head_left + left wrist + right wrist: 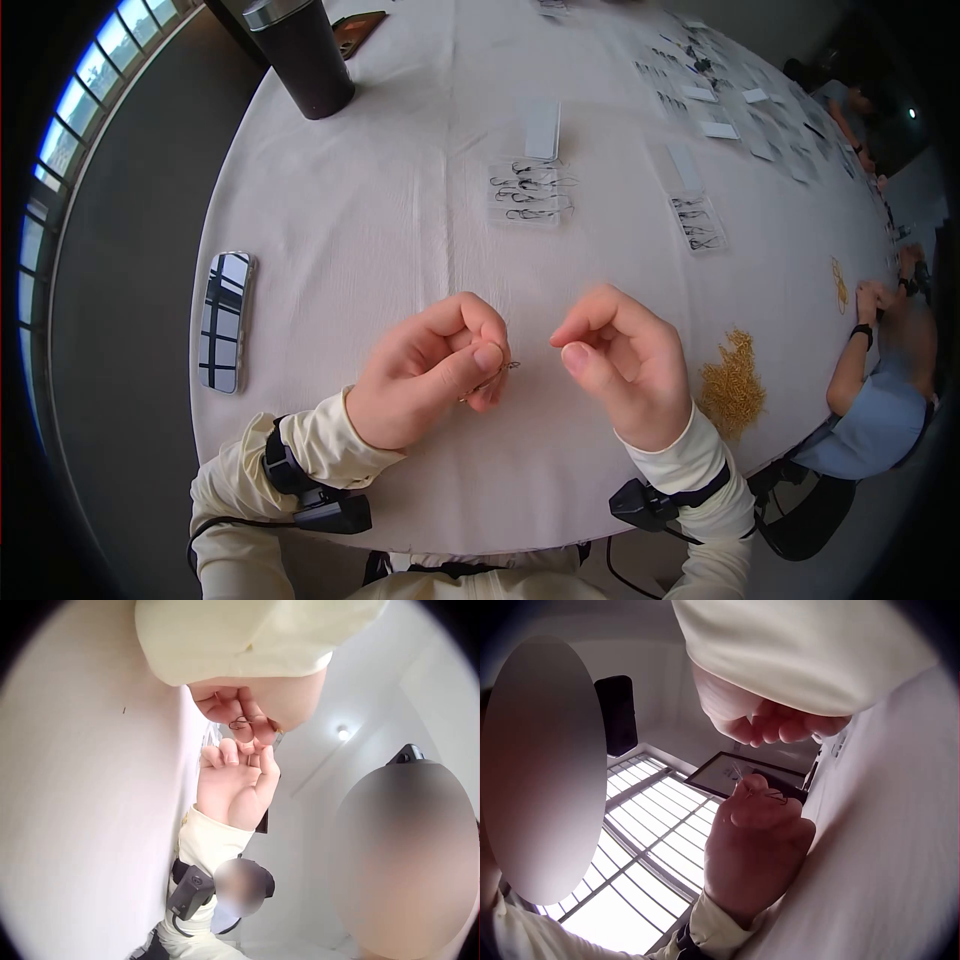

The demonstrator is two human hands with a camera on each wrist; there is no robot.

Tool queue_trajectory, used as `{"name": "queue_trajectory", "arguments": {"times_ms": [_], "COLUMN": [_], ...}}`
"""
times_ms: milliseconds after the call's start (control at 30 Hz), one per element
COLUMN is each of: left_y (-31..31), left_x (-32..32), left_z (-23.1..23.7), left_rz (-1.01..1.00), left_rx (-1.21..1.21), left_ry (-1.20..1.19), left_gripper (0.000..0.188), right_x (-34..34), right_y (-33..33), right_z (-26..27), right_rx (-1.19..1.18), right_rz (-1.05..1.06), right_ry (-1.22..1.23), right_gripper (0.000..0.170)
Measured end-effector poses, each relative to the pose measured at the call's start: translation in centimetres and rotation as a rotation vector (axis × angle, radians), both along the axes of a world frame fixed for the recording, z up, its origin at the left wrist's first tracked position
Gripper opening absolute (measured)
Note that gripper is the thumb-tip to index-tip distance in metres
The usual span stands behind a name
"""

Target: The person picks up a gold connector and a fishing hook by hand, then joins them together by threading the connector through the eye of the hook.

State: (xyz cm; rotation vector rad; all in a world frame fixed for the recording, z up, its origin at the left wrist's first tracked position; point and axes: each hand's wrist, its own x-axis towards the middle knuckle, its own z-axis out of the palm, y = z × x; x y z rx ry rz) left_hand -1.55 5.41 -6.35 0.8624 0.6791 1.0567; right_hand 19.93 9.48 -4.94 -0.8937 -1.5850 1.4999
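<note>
Between the thumb and curled fingers of my left hand (430, 370), a small dark fish hook is pinched. Its metal end shows past the fingertips in the head view, while the curved hook (235, 724) stands out in the left wrist view. To the right, my right hand (632, 370) is held up over the table, palm turned inward, fingers loosely bent. A narrow gap shows between its thumb and forefinger, with nothing visible there. Beyond both hands lies an open clear plastic box (495, 215) with several dark hooks in rows.
A heap of small gold-coloured pieces (733, 390) lies beside my right wrist. Another hook box (712, 235) sits farther right. A phone (226, 320) and a dark tumbler (305, 65) stand on the left side of the white tablecloth (350, 220). Another person (875, 400) sits at the right.
</note>
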Motion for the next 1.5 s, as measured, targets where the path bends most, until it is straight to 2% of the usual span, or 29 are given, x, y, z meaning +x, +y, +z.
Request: {"name": "queue_trajectory", "arguments": {"times_ms": [133,233,333,500,600,767,867,1000,1067,1167,1267,1333,1400,1500], "left_y": [-0.2,-0.4,-0.5,-1.3,-1.1,-0.7,-0.4,-0.3,-0.3,-0.2,-0.3,-0.3,-0.3,-0.2], "left_x": [-0.2,0.3,1.1,1.6,1.6,1.2,0.8,1.2,1.3,1.3,1.3,1.1,1.0,0.9], "left_z": [0.0,0.8,2.1,1.3,1.4,0.7,-0.1,0.4,0.6,0.6,0.5,0.0,0.0,0.5], "left_rz": [-0.102,-0.103,-0.048,-0.056,-0.080,-0.133,-0.189,-0.156,-0.134,-0.167,-0.173,-0.215,-0.215,-0.191], "left_rx": [-0.106,-0.177,-0.256,-0.244,-0.261,-0.260,-0.203,-0.144,-0.131,-0.094,-0.093,-0.100,-0.098,-0.089], "left_ry": [-0.285,-0.352,-0.289,-0.331,-0.335,-0.315,-0.394,-0.298,-0.231,-0.210,-0.195,-0.305,-0.313,-0.285], "left_gripper": [0.010,0.011,0.011,0.012,0.013,0.014,0.011,0.014,0.017,0.018,0.018,0.012,0.012,0.015], "right_x": [-0.2,-0.3,-0.5,-0.1,0.0,0.4,0.8,1.0,0.9,1.1,1.1,1.1,1.1,0.8], "right_y": [-0.4,-0.4,-0.5,-1.0,-0.9,-0.9,-0.7,-0.6,-0.5,-0.3,-0.1,-0.1,-0.3,-0.3], "right_z": [-0.4,0.0,0.5,-0.5,-0.8,-0.2,-0.1,0.2,0.0,0.1,0.2,-0.1,-0.1,0.0], "right_rx": [0.182,0.268,0.338,0.362,0.267,-0.080,-0.121,-0.264,-0.413,-0.512,-0.549,-0.522,-0.493,-0.411], "right_rz": [0.075,0.104,0.120,0.128,0.138,0.187,0.233,0.227,0.279,0.332,0.365,0.350,0.336,0.220], "right_ry": [-0.045,-0.066,-0.080,-0.046,-0.032,0.041,0.003,-0.036,0.043,0.073,0.053,0.057,0.061,0.111], "right_gripper": [0.011,0.015,0.016,0.015,0.011,0.008,0.010,0.012,0.013,0.014,0.014,0.013,0.012,0.010]}}
